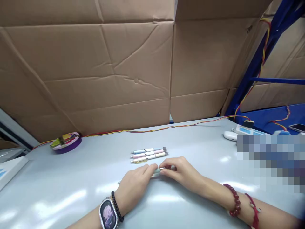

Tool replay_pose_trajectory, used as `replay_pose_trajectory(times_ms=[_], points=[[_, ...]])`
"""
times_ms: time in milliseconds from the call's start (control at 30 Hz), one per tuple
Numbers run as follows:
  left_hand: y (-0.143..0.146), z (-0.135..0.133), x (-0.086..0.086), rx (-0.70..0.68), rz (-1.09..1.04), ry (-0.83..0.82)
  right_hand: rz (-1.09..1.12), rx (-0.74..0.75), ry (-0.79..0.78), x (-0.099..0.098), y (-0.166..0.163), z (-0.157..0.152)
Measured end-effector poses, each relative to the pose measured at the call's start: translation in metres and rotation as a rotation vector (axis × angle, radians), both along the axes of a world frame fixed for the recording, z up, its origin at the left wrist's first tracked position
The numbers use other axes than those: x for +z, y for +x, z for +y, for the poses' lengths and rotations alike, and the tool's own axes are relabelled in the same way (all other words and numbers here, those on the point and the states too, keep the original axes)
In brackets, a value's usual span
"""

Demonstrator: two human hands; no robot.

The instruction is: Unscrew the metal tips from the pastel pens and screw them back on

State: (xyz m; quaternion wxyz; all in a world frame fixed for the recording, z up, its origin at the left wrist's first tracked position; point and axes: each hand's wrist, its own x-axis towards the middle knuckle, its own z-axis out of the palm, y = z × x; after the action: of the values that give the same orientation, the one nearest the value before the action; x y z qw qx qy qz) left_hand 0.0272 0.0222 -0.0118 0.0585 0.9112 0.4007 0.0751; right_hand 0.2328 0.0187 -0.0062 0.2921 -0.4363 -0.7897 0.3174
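My left hand (135, 184) and my right hand (181, 171) meet at the middle of the grey table (95, 171), both pinched on one pale green pen (157, 171) that lies between their fingertips. Most of that pen is hidden under the fingers. Just beyond the hands, three pens (149, 154) lie side by side: a blue one, a pink one and a yellow one. A watch and a black band sit on my left wrist, red bead bracelets on my right.
A round purple tin (66, 142) sits at the back left. A red-yellow wire (152, 129) runs along the table's far edge to a white power strip (250, 130) at right. Cardboard sheets (114, 70) wall off the back. A blue metal frame (259, 60) stands at right.
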Motion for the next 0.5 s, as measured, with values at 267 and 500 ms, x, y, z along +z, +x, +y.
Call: replay_pose_trajectory(times_ms=[267, 500], points=[[-0.001, -0.005, 0.006, -0.008, -0.017, 0.001, -0.017, -0.027, 0.16, -0.002, 0.0, -0.005], [0.0, -0.008, 0.007, 0.0, 0.022, 0.035, -0.054, 0.002, 0.075, 0.004, -0.005, -0.007]])
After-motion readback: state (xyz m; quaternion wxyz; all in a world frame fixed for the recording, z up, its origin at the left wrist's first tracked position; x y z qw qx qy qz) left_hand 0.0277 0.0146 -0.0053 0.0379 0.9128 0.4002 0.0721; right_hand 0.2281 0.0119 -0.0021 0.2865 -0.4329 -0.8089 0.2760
